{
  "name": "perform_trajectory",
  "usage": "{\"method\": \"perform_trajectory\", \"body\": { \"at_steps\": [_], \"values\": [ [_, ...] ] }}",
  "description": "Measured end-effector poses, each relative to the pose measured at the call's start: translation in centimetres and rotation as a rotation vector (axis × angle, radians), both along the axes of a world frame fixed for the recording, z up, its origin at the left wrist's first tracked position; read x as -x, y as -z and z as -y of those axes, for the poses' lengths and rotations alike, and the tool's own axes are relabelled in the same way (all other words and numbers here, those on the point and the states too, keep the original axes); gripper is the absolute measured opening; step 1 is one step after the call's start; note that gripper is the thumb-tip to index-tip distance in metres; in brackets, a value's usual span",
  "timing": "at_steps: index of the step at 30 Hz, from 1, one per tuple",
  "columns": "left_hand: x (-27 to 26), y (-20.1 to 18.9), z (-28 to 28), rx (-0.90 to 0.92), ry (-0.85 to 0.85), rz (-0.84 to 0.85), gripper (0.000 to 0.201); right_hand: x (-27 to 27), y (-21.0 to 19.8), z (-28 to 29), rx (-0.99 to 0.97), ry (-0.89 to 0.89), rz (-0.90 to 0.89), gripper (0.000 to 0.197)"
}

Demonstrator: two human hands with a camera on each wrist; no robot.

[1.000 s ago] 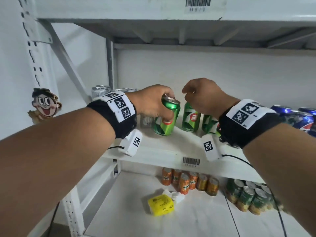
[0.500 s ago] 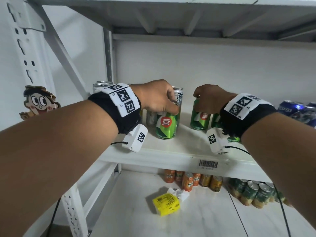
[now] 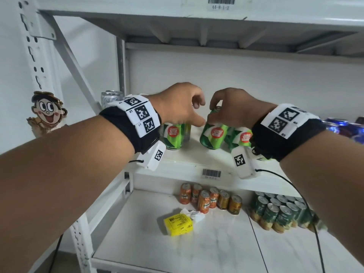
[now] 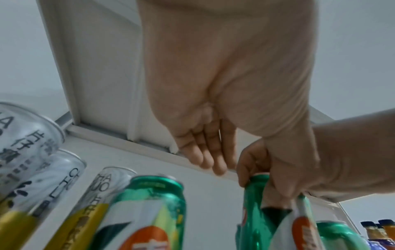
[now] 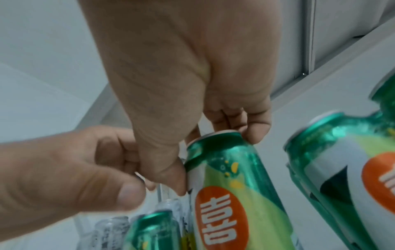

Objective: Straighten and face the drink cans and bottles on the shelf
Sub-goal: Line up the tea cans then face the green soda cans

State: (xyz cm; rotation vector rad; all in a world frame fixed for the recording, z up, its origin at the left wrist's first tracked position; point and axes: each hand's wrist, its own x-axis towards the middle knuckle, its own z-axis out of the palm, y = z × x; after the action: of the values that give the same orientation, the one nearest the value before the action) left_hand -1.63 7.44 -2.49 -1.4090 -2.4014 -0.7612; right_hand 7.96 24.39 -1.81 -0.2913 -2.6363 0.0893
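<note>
Green can in R hand.

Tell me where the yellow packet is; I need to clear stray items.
In the head view, the yellow packet lies on the lower shelf, left of centre, just in front of the orange cans.

Middle shelf: left can stood left of held can, third can right of it, tall cans behind-left. Lower shelf: can rows behind packet.
</note>
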Motion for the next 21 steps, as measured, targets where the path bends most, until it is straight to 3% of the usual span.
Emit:
{"method": "perform_trajectory", "body": {
  "at_steps": [4,8,12,21],
  "values": [
    [-3.1,1.7,-2.2,0.108,0.05,0.14,0.054,-3.7,-0.3,-0.4,0.021,-0.026,-0.005,0.027],
    [-5.5,4.4,-5.0,0.01,0.172,0.36,0.036,-6.9,0.7,-1.2,0.046,-0.055,0.001,0.026],
    [-7.2,5.7,-6.8,-0.118,0.218,0.446,0.032,-9.1,2.6,-2.8,0.131,-0.085,-0.097,0.035],
    [-8.0,8.6,-9.4,-0.334,0.338,0.674,0.036,-10.3,8.4,-6.7,0.625,-0.069,-0.305,0.064]
  ]
}}
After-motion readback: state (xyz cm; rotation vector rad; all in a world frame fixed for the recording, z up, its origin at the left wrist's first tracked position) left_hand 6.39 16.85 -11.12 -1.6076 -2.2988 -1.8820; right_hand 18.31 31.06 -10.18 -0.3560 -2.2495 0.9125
